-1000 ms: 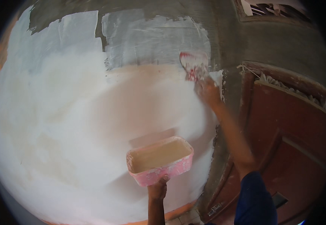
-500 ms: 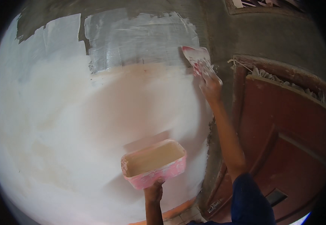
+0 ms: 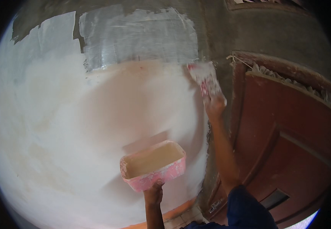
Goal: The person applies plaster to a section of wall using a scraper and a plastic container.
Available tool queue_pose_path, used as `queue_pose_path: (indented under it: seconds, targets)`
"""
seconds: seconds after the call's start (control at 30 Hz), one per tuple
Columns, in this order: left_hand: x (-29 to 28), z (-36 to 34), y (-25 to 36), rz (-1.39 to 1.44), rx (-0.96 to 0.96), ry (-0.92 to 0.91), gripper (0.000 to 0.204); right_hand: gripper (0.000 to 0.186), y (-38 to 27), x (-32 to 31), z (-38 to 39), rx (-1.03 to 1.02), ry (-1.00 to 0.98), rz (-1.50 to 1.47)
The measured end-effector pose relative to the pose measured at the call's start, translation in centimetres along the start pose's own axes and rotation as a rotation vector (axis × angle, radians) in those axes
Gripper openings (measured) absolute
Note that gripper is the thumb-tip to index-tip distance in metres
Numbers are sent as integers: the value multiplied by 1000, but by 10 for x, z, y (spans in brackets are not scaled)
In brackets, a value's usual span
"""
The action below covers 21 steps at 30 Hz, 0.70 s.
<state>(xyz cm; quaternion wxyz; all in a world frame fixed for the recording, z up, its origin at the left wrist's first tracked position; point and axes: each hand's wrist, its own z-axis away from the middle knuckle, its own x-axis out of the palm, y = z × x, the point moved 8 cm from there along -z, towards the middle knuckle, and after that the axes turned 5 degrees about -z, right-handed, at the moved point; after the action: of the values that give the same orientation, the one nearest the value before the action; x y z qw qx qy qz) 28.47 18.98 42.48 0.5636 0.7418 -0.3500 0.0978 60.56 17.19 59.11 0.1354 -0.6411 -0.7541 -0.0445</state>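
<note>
My left hand [image 3: 153, 191] grips the near side of a pink tub [image 3: 175, 171] from below, its fingers mostly hidden under it. Pale cream paste [image 3: 150, 162] lies inside the tub, and dried smears coat its rim. At the wall's right side, my right hand [image 3: 214, 107] is closed round the handle of a wide putty knife [image 3: 205, 78], white with red patches and caked in paste. The blade's far edge is at the wall, near the lower right corner of a thin, wet-looking grey-white coat [image 3: 142, 36]. Below that, the wall [image 3: 58, 133] is white.
Bare grey cement [image 3: 272, 32] runs along the top and down the right edge of the white wall. A reddish-brown door [image 3: 287, 129] in a worn frame stands to the right, with a string [image 3: 240, 61] at its upper corner. Floor tiles [image 3: 184, 218] show at the bottom.
My right hand and the putty knife have moved down along the wall's right edge. The tub stays in my left hand, and the whole view has shifted slightly.
</note>
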Motion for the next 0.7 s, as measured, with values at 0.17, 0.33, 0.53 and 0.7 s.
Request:
queue_pose_path:
  seconds: [0.17, 0.33, 0.53, 0.7]
  targets:
    - [9, -1, -2, 35, 0, 4, 61, 15, 10, 41, -72, -92, -4, 28]
    - [12, -1, -2, 62, -5, 18, 64, 15, 33, 43, 32, 75, -155, 130]
    - [11, -2, 3, 64, -2, -7, 62, 13, 37, -4, 56, 256, 86, -243]
    - [7, 0, -1, 60, 3, 47, 60, 17, 32, 34, -33, 61, -59, 88]
